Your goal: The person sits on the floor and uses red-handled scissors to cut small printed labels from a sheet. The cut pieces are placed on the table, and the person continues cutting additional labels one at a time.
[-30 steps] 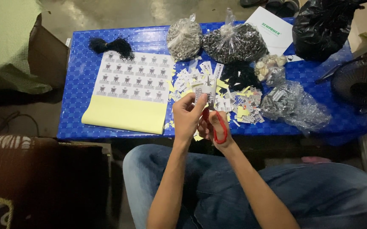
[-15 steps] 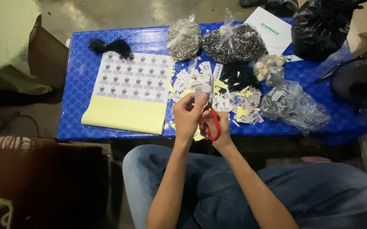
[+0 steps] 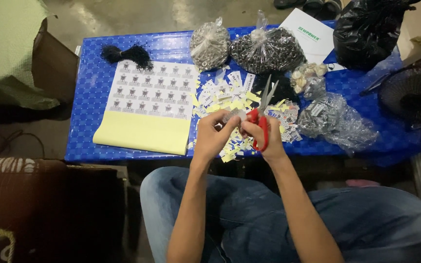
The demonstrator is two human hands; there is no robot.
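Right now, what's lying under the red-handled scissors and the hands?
Under the red-handled scissors, held in the right hand, lie cut label pieces on the blue table. The hands cover whatever lies directly beneath them.

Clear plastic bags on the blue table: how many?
3, maybe more hidden: one clear bag at top centre, a darker-filled bag beside it, a crumpled bag at right.

Table [image 3: 98,97]: bright blue, fine chequered pattern. Sticker sheet [image 3: 149,92]: white, rows of dark emblems; backing sheet [image 3: 140,136] pale yellow. Scissors [image 3: 261,124]: red handles, silver blades. Cut scraps [image 3: 220,100]: white and yellow. Refuse bag [image 3: 366,34]: glossy black. Trousers [image 3: 249,214]: blue denim.
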